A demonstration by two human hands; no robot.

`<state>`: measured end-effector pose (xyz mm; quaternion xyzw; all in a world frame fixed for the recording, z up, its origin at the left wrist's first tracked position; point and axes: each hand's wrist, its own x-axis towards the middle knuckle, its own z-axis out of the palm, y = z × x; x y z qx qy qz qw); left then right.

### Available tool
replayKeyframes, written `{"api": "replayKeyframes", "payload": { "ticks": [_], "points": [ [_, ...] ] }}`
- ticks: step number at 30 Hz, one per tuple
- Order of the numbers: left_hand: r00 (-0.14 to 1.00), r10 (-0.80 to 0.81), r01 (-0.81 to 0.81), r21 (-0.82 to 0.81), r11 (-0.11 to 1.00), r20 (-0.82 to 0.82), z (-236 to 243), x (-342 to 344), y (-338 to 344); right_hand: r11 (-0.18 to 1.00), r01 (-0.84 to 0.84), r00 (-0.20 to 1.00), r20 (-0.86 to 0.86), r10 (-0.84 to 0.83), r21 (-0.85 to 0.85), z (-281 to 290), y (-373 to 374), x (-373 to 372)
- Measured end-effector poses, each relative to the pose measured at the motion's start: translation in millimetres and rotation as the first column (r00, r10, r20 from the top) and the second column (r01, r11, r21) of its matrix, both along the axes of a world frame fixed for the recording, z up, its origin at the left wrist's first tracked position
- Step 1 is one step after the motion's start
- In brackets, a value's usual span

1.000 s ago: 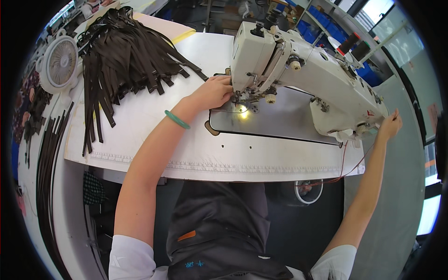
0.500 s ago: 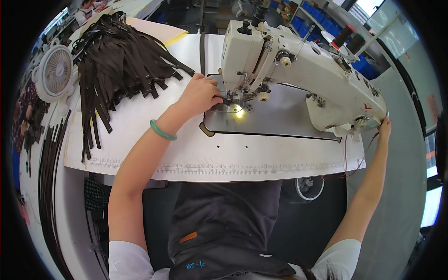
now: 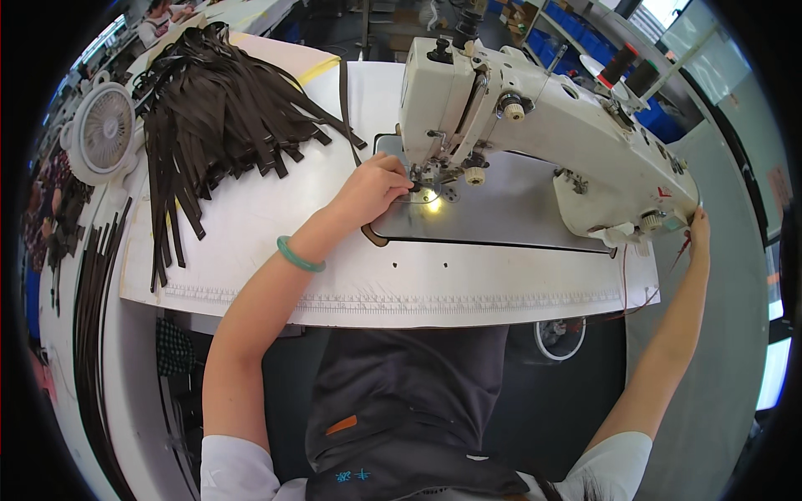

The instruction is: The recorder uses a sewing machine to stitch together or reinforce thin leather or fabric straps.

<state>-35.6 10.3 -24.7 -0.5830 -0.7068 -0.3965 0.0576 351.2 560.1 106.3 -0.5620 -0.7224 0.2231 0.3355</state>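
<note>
1. A white worktable (image 3: 251, 225) spans your lap, so both arms can reach across it.
2. A white sewing machine (image 3: 543, 125) sits on it at right, needle end toward you, its lamp lighting the metal plate (image 3: 501, 213).
3. A heap of dark brown strips (image 3: 217, 125) lies at far left, within your left arm's reach.
4. Your left hand (image 3: 372, 188), fingers curled, pinches at something small beside the needle; what it holds is too small to tell.
5. Your right hand (image 3: 697, 230) touches the handwheel end; its grip is hidden.
</note>
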Motion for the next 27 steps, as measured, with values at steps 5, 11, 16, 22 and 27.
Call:
{"api": "replayKeyframes", "payload": {
  "ticks": [5,11,16,22,27],
  "points": [
    [0.999,-0.038,0.038,0.022,0.999,0.011,4.2,1.3,6.7,0.988,-0.042,0.971,-0.225,0.075,0.146,-30.5,24.7,18.9],
    [1.000,-0.001,0.001,-0.004,1.000,-0.009,6.9,1.8,-4.0,0.957,-0.248,0.621,-0.735,0.274,0.148,-84.8,-26.7,-10.7],
    [0.973,-0.022,0.014,-0.037,0.999,-0.231,7.7,4.6,-5.9,0.970,-0.226,0.602,-0.770,0.211,0.089,-71.7,-25.9,-6.0],
    [0.942,0.020,-0.037,-0.045,0.998,-0.334,6.1,5.4,-4.9,0.976,0.026,0.949,-0.312,0.044,0.215,-13.9,21.7,-0.8],
    [0.946,0.022,-0.039,-0.046,0.998,-0.323,3.2,1.4,-1.3,0.988,0.012,0.946,-0.323,0.038,0.154,-59.3,32.9,13.2]
  ]
}}
